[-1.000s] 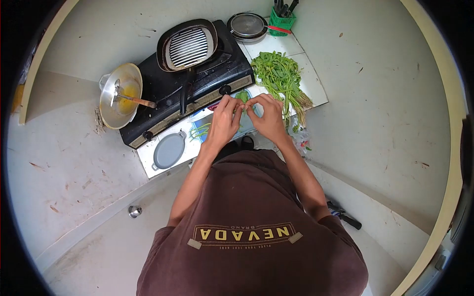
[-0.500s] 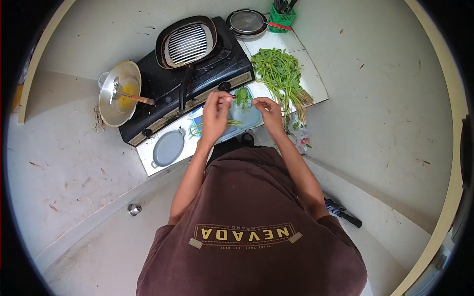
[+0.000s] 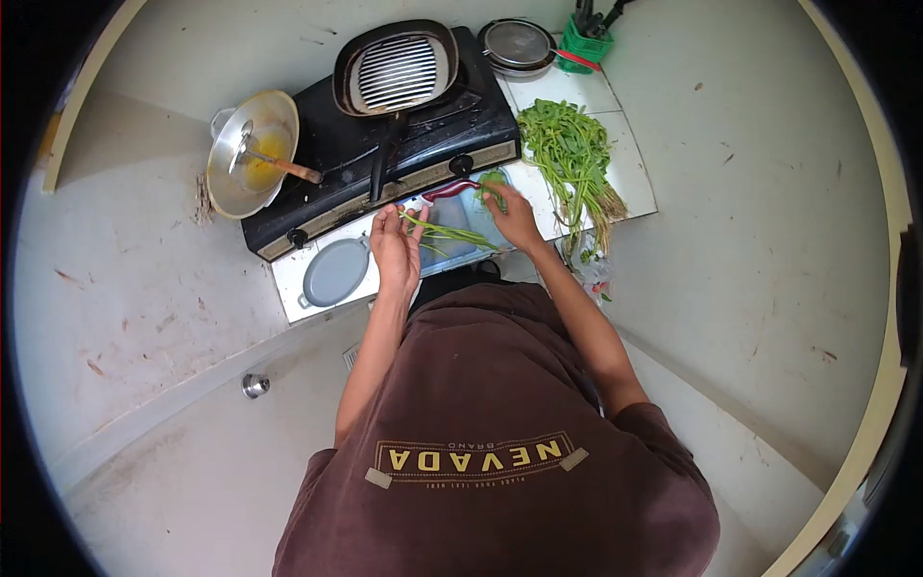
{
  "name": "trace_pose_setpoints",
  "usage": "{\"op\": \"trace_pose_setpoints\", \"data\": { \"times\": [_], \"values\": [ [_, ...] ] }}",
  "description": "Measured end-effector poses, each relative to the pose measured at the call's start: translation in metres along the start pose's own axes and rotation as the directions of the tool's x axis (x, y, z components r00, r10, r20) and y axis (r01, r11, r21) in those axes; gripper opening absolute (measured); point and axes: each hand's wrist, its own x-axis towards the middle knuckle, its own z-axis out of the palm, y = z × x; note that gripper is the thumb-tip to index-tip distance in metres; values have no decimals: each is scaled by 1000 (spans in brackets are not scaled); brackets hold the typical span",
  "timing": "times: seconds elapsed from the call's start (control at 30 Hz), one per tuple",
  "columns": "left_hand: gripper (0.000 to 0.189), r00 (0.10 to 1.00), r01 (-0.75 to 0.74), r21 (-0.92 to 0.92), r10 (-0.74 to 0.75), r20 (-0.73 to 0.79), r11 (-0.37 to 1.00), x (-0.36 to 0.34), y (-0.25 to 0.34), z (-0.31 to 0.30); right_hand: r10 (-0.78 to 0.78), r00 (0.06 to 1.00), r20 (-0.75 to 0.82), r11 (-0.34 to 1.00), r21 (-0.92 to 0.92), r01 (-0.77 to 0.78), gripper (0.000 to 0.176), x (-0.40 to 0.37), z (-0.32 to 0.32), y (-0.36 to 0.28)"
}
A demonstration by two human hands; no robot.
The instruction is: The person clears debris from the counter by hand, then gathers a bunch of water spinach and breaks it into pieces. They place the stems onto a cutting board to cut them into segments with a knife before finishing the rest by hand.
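My left hand point(image 3: 395, 255) is closed round several thin green stems point(image 3: 450, 231), which stick out to the right over a blue tray point(image 3: 454, 252). At the tray's far right side, my right hand point(image 3: 516, 219) has its fingers curled in at leafy greens point(image 3: 492, 180) and appears to pinch some of them; its fingertips are partly hidden. Between the hands, near the stove's front edge, lies a knife with a dark red handle point(image 3: 450, 189); its blade is hard to make out.
A black stove point(image 3: 423, 144) carries a grill pan point(image 3: 396, 67) and a wok point(image 3: 226, 183) with a wooden-handled utensil. A bunch of greens point(image 3: 567, 144) lies right of the tray. A grey oval plate point(image 3: 335, 273), a strainer point(image 3: 517, 43) and a green basket point(image 3: 585, 46) stand around.
My left hand has moved left and down, away from the red-handled knife, and now holds the stems. My right hand has moved up to the leafy greens. The camera view has shifted slightly.
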Motion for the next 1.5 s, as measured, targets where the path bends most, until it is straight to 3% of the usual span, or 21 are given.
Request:
{"op": "trace_pose_setpoints", "data": {
  "times": [0.07, 0.17, 0.2, 0.33, 0.43, 0.6, 0.77, 0.9, 0.93, 1.03, 1.17, 1.5],
  "values": [
    [7, 996, -14, -27, 12, -84, 1000, -5, -2, -8, 19, 930, 368, 945, 296, -137, 50, -3, -3, 7],
    [9, 973, -26, -81, 7, -229, 996, -4, -7, -25, 18, 807, 591, 869, 390, -305, 51, -15, -6, 16],
    [10, 962, -24, -111, -7, -271, 994, -1, -8, -32, 64, 769, 636, 862, 353, -364, 41, -18, -12, 17],
    [14, 914, -18, -183, -58, -402, 983, 9, -18, -56, 39, 785, 618, 846, 398, -355, 28, -40, -17, 27],
    [14, 911, -24, -113, -25, -411, 993, 8, -28, -72, 56, 789, 612, 882, 339, -326, 23, -52, -20, 36],
    [19, 955, -11, 280, 93, -282, 960, 10, -36, -95, 152, 851, 502, 956, 143, -255, 19, -65, -22, 33],
    [24, 984, 4, 708, 122, -128, 706, 25, -22, -124, 81, 935, 345, 982, 134, -134, 15, -50, -12, 33],
    [29, 988, 47, 879, 107, -111, 474, 49, -14, -152, -23, 961, 277, 995, 104, -6, 13, -30, 2, 37],
    [26, 985, -32, 925, 171, -36, 378, 56, -13, -160, -15, 956, 292, 995, 103, -16, 13, -27, 6, 40],
    [19, 955, -111, 976, 292, 53, 185, 61, -13, -168, -10, 952, 306, 997, 80, -15, 12, -20, 21, 48],
    [15, 947, -99, 994, 312, 78, 50, 56, -11, -166, -39, 964, 261, 999, 29, 32, 12, -20, 30, 51],
    [13, 922, -193, 981, 348, 167, 39, 72, -21, -180, -92, 939, 332, 988, -90, 129, 14, -20, 33, 55]
  ]
}}
